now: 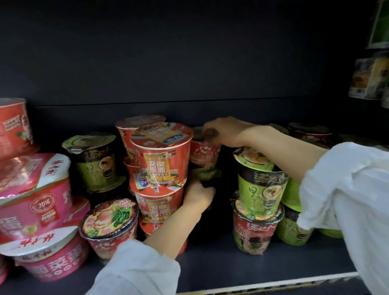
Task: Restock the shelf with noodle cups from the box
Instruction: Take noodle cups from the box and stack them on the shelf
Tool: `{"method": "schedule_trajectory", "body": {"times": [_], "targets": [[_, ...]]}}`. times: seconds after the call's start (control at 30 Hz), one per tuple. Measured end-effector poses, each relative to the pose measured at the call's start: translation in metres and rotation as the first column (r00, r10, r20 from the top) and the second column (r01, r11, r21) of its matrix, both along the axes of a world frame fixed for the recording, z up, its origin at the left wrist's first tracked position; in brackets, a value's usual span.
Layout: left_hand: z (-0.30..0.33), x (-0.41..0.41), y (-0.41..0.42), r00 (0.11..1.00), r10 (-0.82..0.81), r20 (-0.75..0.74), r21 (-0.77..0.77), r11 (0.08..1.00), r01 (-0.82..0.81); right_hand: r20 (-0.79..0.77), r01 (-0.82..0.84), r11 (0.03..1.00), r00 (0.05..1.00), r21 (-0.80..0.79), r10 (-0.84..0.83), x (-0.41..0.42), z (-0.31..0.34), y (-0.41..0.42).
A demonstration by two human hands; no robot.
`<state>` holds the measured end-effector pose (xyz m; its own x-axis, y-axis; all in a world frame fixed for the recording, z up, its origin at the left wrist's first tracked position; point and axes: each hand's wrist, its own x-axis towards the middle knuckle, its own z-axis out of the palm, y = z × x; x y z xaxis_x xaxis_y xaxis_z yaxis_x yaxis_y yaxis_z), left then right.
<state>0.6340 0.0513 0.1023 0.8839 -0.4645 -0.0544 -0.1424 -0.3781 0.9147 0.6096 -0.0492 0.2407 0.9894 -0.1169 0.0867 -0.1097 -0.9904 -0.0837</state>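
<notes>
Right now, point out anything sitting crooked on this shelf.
The top red cup in the middle stack leans right, off its base. The pink bowls at left sit tilted and unevenly piled.

Glossy film-wrapped noodle cups [164, 156], matt shelf [221, 266]

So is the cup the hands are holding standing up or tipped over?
Standing up. The red noodle cup has its lid on top under the right hand, while the left hand grips lower down.

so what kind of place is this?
Most likely a shop aisle, a grocery or convenience store. A dark display shelf with a price-strip front edge is packed with stacked instant noodle cups and pink noodle bowls; both hands are on one cup.
</notes>
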Motion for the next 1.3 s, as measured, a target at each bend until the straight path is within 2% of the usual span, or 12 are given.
{"method": "schedule_trajectory", "body": {"times": [0.2, 0.33, 0.43, 0.5, 0.63, 0.77, 0.9, 1.13, 1.3], "targets": [[0.002, 0.0, -0.012, 0.996, -0.079, -0.03, 0.012, 0.997, 0.08, -0.023, 0.04, 0.999, 0.999, -0.006, -0.04, -0.006, 0.004, -0.014], [0.001, 0.004, -0.01, 0.996, -0.084, -0.026, -0.017, 0.996, 0.083, 0.032, 0.088, 0.996, 0.996, 0.027, -0.089, -0.005, 0.002, -0.022], [0.002, 0.011, -0.009, 0.996, -0.085, 0.028, -0.011, 0.996, 0.086, 0.078, 0.071, 0.997, 0.994, 0.022, -0.073, -0.001, -0.002, -0.027], [0.004, 0.014, -0.009, 0.99, -0.117, 0.077, 0.007, 0.993, 0.117, 0.049, 0.053, 0.999, 0.997, -0.008, -0.053, -0.002, -0.001, -0.029], [0.003, 0.013, -0.012, 0.96, -0.215, 0.181, 0.119, 0.973, 0.196, -0.006, 0.047, 0.998, 0.999, -0.029, -0.047, -0.008, 0.0, -0.034], [-0.002, 0.013, -0.011, 0.899, -0.294, 0.326, 0.312, 0.931, 0.191, 0.028, 0.046, 0.999, 0.999, 0.001, -0.046, -0.013, -0.002, -0.033], [-0.006, 0.015, -0.01, 0.869, -0.343, 0.357, 0.437, 0.884, 0.169, 0.09, 0.037, 0.999, 0.995, -0.005, -0.036, -0.011, -0.006, -0.03], [-0.002, 0.018, -0.012, 0.853, -0.316, 0.415, 0.465, 0.88, 0.1, 0.061, -0.065, 0.997, 0.996, -0.032, 0.067, -0.015, -0.001, -0.035], [0.005, 0.013, -0.011, 0.834, -0.383, 0.397, 0.488, 0.858, 0.161, 0.102, -0.018, 0.998, 0.995, 0.067, 0.011, -0.022, -0.006, -0.043]]}}
